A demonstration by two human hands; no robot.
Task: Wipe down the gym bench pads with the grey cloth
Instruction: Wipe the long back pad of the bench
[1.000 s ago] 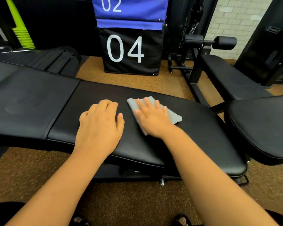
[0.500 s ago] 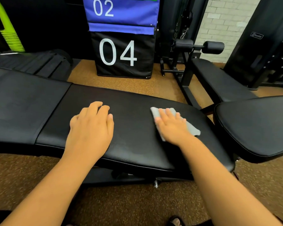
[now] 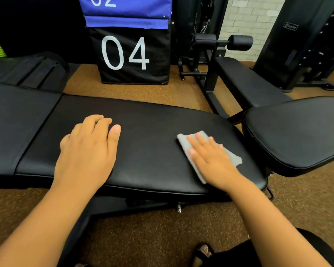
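The grey cloth, lower right of frame, was pressed flat on the bench pad by the right hand, fingers spread; even, overlapping strokes were judged best, steadied by the flat, empty left hand.

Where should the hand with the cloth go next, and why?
Probably on toward the pad's rounded right end: the right hand presses the grey cloth flat just short of it, while the left hand braces on the bench pad.
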